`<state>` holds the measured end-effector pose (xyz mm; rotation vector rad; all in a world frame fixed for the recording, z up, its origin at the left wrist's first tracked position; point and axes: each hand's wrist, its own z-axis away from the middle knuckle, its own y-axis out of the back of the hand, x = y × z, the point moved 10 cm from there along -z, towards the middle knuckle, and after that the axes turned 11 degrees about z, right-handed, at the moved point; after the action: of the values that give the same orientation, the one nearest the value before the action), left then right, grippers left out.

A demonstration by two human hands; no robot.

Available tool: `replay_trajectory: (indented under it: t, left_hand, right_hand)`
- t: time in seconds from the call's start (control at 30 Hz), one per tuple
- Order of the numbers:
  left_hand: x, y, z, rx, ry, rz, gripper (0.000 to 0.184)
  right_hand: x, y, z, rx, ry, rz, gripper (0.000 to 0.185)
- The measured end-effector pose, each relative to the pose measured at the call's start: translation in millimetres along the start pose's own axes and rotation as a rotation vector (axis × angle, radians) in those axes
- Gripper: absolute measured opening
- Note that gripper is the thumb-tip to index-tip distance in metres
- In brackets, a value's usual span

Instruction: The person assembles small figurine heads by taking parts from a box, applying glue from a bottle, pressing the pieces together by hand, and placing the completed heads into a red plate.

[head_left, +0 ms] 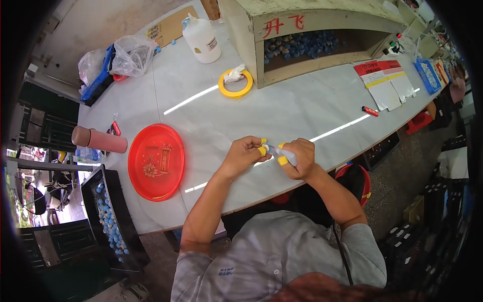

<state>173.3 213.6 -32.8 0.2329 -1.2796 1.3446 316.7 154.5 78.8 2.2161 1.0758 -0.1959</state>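
Lying between pink flask [103, 140] and left hand [245, 155] is a red tray [156, 162].

From my view, my bare left hand [243, 155] and bare right hand [300, 157] sit near the frame's centre, close together, fingers curled inward, yellow wraps [283, 160] on some fingertips. My left forearm [207, 201] rises from lower left; my right forearm [333, 191] slants in from lower right, elbow bent.
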Motion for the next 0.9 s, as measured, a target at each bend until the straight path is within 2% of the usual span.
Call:
replay_trajectory:
  t: [0.6, 0.7, 0.9]
  left_hand:
    - [3.7, -0.9, 1.2, 0.03, 0.0, -0.03, 0.027]
    - [1.6, 3.5, 0.1, 0.047, 0.004, -0.034, 0.028]
    - [2.6, -0.8, 0.5, 0.013, -0.009, -0.038, 0.028]
  right_hand:
    - [-6.2, -4.5, 7.4, -0.078, 0.072, 0.028, 0.025]
    - [-2.8, -0.8, 6.2, 0.001, 0.059, -0.012, 0.024]
    - [-2.8, 2.8, -0.3, 0.01, 0.021, 0.034, 0.023]
